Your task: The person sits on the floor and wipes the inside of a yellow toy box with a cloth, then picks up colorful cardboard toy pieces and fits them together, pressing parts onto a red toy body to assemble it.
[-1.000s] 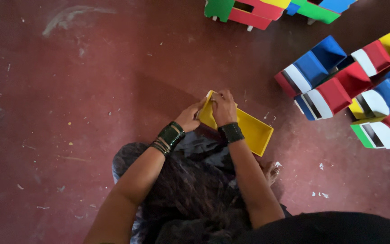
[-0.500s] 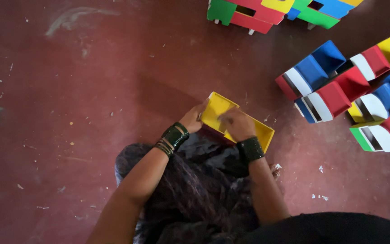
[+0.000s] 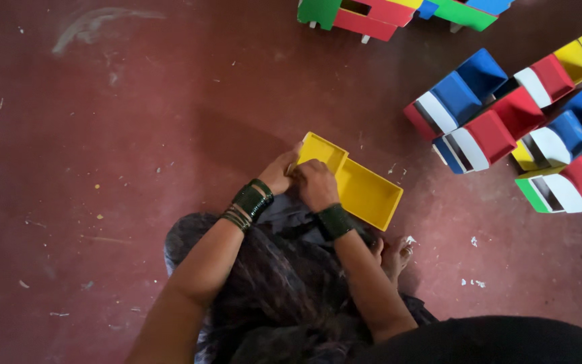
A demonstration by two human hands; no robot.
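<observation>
hands (image 3: pixel 299 179) | grip yellow tray (image 3: pixel 365 194) (two compartments) | red floor (image 3: pixel 136 135)

Light even, moderately bright, soft. Broad faint shadow on floor (image 3: pixel 102 202) just left of fingers (image 3: pixel 298 176) and above them. Colours saturated; yellow tray (image 3: pixel 365 195) right of fingers bright, no glare. Fingers slightly soft with motion blur. Bottom edge dark, underexposed. Mild wide-angle stretch toward corners.
</observation>
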